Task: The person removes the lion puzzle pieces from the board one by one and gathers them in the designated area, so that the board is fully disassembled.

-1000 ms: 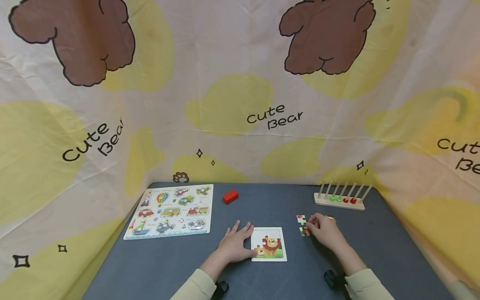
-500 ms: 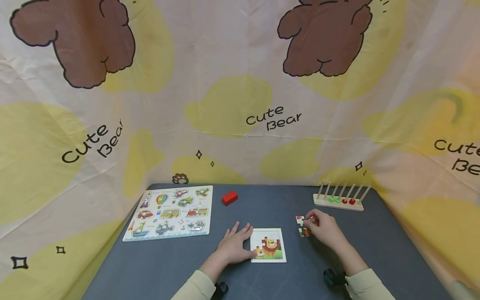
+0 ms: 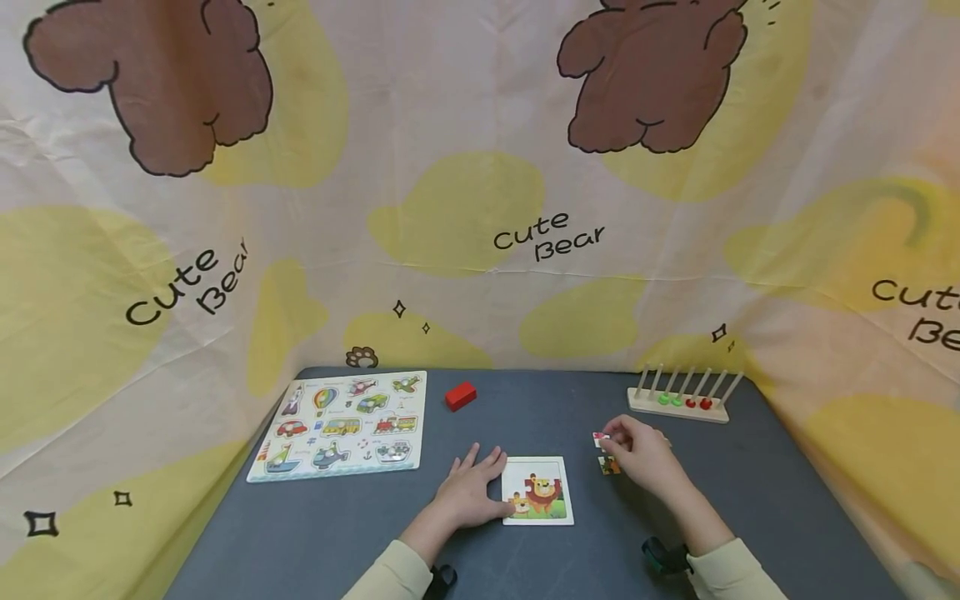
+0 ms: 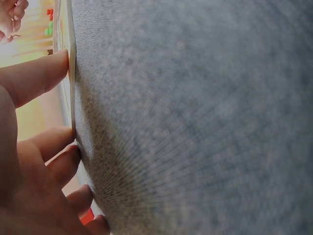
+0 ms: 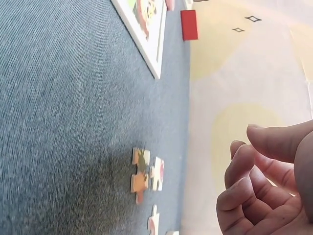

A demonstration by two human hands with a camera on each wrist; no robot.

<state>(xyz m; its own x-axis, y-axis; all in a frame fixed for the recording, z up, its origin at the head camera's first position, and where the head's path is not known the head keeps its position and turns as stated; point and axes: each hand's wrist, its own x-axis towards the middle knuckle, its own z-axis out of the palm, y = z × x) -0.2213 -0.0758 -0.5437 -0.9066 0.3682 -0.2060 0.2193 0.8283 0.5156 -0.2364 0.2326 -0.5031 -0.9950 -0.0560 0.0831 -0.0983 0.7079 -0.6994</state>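
Observation:
My left hand (image 3: 470, 493) rests at the left side of a small white-framed jigsaw board (image 3: 553, 522), thumb and index fingertip against its edge, the other fingers spread. A lion picture (image 3: 543, 492) fills part of the board. In the left wrist view, the thumb (image 4: 41, 73) touches the board's rim. My right hand (image 3: 643, 454) hovers over loose jigsaw pieces (image 3: 609, 466), partly hiding them. In the right wrist view, its fingers (image 5: 239, 196) are loosely curled, thumb close to the index finger, nothing visible between them. Below lie several pieces (image 5: 139, 182), two of them joined or touching.
A vehicle picture board (image 3: 341, 425) lies at the back left. Beside it sits a red block (image 3: 461, 396). At the back right stands a wooden peg rack (image 3: 678, 406) with green and red beads. A patterned cloth (image 3: 442, 208) hangs behind the table.
My right hand has moved slightly left and away from me over the pieces, covering more of the upper one. The left hand and the jigsaw board stay put.

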